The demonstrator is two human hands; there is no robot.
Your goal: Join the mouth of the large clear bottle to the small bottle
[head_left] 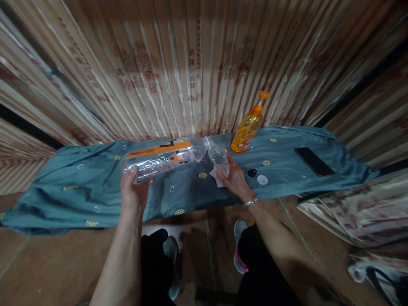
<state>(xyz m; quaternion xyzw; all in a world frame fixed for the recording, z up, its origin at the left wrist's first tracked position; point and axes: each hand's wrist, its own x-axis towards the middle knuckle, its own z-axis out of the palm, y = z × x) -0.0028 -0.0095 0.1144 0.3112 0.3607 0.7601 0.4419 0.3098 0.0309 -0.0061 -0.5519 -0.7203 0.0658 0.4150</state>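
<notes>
My left hand (136, 187) is wrapped round the base of a large clear bottle (162, 159) with an orange label. The bottle lies nearly level, its neck pointing right. In my right hand (234, 176) is a small clear plastic cup (219, 156), tilted with its mouth at the bottle's neck. A piece of white tissue (217, 178) shows under the cup, by my right fingers. Whether liquid passes between bottle and cup cannot be made out.
An orange pump bottle (247, 129) stands behind my right hand. A black cap (252, 173) and a white round lid (262, 179) lie right of that hand. Farther right is a black phone (314, 161). Teal cloth (95, 182) covers the narrow table; a pleated curtain (178, 63) hangs behind.
</notes>
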